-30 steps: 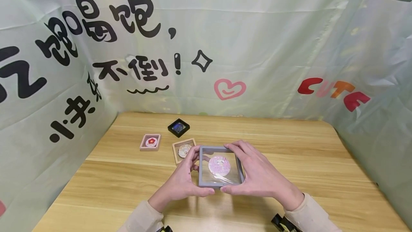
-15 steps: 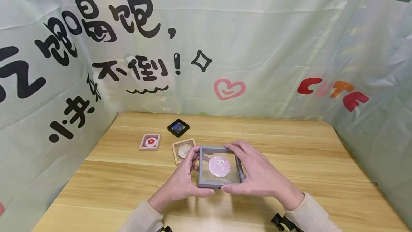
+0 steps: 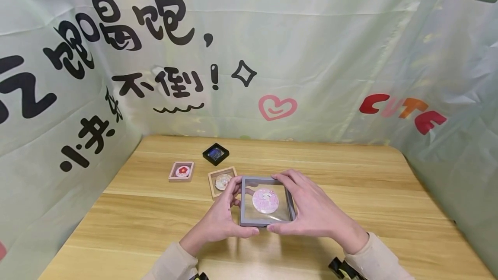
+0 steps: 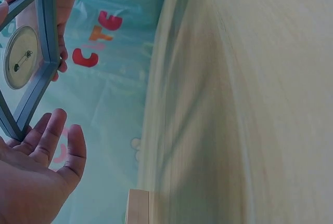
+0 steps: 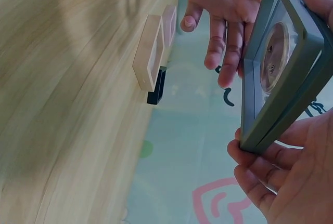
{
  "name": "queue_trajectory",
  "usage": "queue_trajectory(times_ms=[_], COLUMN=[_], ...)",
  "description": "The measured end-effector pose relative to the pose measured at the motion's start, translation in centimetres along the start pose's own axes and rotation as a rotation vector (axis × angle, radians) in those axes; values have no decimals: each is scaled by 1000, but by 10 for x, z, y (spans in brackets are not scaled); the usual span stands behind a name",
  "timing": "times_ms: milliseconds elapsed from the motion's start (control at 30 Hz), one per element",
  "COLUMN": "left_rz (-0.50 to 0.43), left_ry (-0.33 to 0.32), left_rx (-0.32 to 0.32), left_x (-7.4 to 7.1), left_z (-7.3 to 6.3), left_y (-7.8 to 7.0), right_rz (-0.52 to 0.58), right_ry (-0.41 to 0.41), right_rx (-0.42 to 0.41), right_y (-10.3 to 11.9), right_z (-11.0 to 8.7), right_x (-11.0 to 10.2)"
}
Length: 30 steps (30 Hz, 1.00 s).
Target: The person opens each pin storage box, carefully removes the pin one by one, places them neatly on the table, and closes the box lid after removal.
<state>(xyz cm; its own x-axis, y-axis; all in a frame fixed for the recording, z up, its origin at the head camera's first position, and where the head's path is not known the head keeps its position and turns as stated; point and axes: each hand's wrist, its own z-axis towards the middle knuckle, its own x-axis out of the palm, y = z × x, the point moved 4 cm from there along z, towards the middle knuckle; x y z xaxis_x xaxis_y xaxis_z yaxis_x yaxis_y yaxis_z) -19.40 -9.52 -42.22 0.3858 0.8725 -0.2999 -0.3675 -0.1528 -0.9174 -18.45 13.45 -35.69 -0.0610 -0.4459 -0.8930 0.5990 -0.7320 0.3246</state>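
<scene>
My hands hold a square grey display frame (image 3: 243, 202) above the table, its clear film facing up at me in the head view. A round pink badge (image 3: 266, 201) hangs in the film; its back, with a pin, shows in the left wrist view. My left hand (image 3: 219, 221) grips the frame's left side, thumb at the near edge. On the opposite side my right hand (image 3: 315, 213) holds the right edge, fingers over the far corner and thumb at the near edge. A narrow gap runs between the frame's two halves (image 5: 281, 91) in the right wrist view.
Three smaller display frames lie on the wooden table (image 3: 350, 185) at the back left: a pink one (image 3: 181, 179) with a red-flower badge, a black one (image 3: 215, 154) with a blue badge, and a tan one (image 3: 212, 185) partly behind my left hand. A printed curtain (image 3: 311, 55) surrounds the table.
Both hands keep their grip in nearly the same place. The glare on the film has shifted, with a very slight tilt of the grey frame.
</scene>
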Motion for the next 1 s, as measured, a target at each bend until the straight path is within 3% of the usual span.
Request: queue_trajectory(times_ms=[267, 1000], left_rz=[-35, -18], left_ry=[7, 11], left_rx=[-5, 12], left_x=[2, 1], left_z=[0, 0], left_y=[-1, 2], right_rz=[-14, -1], right_ry=[-4, 35], right_rx=[-1, 13], right_y=[0, 1], right_z=[0, 0], right_x=[-2, -2])
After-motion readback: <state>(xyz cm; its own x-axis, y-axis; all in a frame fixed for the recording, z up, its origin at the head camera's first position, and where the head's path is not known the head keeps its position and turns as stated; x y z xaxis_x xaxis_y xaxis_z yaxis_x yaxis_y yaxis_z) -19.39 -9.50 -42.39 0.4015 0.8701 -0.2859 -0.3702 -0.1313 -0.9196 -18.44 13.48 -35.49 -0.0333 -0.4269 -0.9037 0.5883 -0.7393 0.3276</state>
